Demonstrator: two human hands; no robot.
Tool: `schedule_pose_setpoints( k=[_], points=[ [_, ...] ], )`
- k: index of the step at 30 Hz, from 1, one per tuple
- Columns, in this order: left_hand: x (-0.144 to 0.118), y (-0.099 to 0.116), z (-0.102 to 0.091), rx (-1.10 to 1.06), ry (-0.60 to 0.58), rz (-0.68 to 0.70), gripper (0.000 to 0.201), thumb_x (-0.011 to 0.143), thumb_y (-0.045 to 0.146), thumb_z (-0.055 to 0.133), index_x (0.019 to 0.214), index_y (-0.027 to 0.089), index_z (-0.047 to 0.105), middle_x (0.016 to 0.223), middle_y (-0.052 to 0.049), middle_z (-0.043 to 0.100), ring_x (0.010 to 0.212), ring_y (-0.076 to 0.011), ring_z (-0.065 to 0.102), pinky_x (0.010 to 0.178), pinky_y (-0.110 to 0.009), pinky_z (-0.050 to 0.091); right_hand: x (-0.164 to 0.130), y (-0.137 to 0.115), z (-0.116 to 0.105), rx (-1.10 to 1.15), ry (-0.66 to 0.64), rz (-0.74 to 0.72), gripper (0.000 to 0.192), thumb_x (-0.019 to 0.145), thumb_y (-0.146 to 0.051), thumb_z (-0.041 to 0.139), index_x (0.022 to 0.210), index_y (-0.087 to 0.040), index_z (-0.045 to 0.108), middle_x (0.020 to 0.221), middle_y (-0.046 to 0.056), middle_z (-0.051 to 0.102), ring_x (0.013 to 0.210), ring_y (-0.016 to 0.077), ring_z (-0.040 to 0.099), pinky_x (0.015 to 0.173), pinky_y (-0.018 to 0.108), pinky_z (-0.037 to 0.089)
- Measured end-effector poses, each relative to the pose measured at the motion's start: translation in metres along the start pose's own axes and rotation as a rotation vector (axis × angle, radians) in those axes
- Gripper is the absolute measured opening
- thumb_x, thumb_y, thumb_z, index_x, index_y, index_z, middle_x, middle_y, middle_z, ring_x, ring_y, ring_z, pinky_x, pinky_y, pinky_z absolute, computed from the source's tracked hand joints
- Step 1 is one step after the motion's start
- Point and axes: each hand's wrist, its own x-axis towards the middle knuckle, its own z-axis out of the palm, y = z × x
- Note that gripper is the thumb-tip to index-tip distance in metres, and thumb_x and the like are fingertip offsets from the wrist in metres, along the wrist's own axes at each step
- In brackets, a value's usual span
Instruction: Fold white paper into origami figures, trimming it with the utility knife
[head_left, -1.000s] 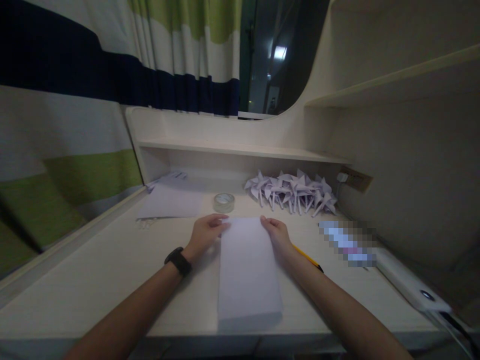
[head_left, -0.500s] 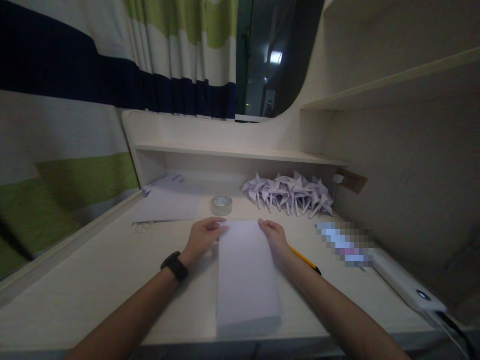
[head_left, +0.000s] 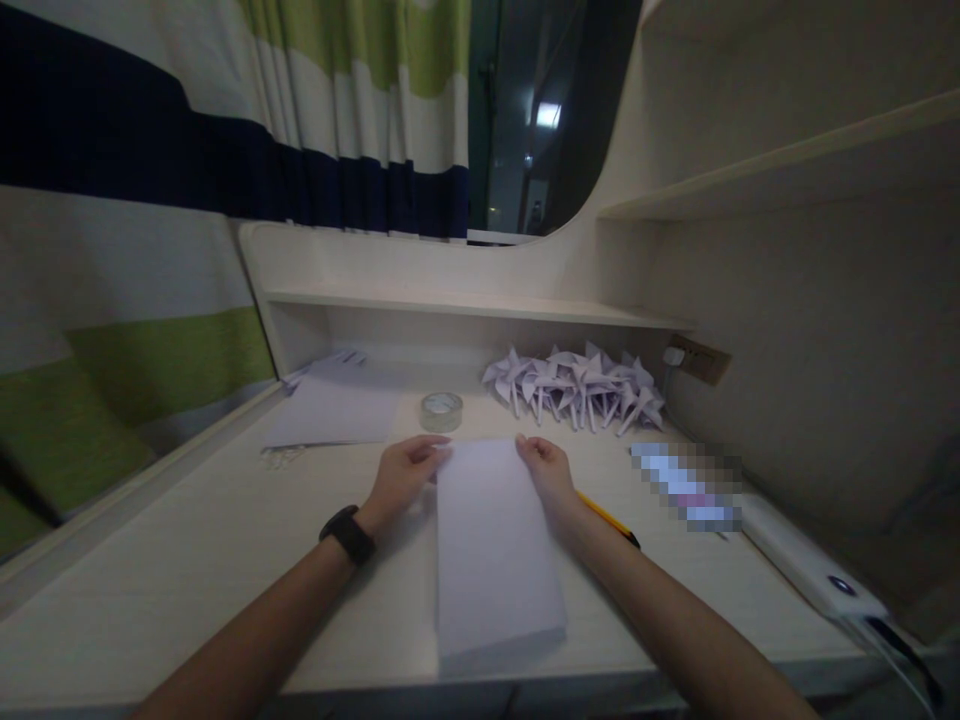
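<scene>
A pale table [head_left: 187, 560] is sitting under striped curtains [head_left: 225, 150], carrying a folded paper sheet [head_left: 491, 545]. The left hand [head_left: 405, 475] and right hand [head_left: 547, 472] are pinching its far corners, fingers clamped on the paper, with a tape roll [head_left: 441, 410] and paper pinwheels [head_left: 577, 385] lying beyond.

I am viewing a pale wooden desk [head_left: 187, 560] filling the lower frame. Lying on it: a folded white sheet [head_left: 495, 550] at centre, loose paper sheets [head_left: 334, 412] at upper left, a tape roll [head_left: 441, 410], paper pinwheels [head_left: 577, 388] at upper right, a yellow pencil [head_left: 611, 518] and a white power strip [head_left: 806, 570] at right.
</scene>
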Motion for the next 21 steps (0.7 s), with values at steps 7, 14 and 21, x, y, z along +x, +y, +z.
schedule_pose_setpoints(
  k=[7,14,21],
  points=[
    [0.002,0.002,-0.005,0.018,0.073,0.018,0.028,0.072,0.034,0.069,0.092,0.014,0.072,0.073,-0.005,0.073,0.063,-0.0172,0.065,0.055,-0.025,0.053,-0.008,-0.006,0.001,0.081,-0.236,0.216,0.040,0.057,-0.050,0.079,0.066,-0.014,0.064,0.059,0.005,0.065,0.049,0.0145,0.055,0.048,0.026,0.040],
    [0.030,0.042,-0.017,-0.081,0.128,0.175,0.038,0.070,0.038,0.073,0.100,0.015,0.070,0.078,-0.006,0.074,0.069,-0.0183,0.067,0.060,-0.027,0.055,0.017,-0.054,0.011,0.003,-0.200,-0.060,0.041,0.059,-0.054,0.076,0.074,-0.017,0.068,0.060,0.002,0.064,0.051,0.0134,0.052,0.046,0.023,0.036],
    [0.066,0.061,-0.019,-0.229,0.249,0.212,0.042,0.058,0.044,0.079,0.081,0.010,0.070,0.077,-0.010,0.072,0.068,-0.0178,0.067,0.062,-0.027,0.053,0.055,-0.078,0.028,0.048,-0.193,-0.275,0.036,0.060,-0.048,0.077,0.080,-0.018,0.070,0.070,0.001,0.066,0.060,0.0138,0.054,0.056,0.025,0.041]
  ],
)
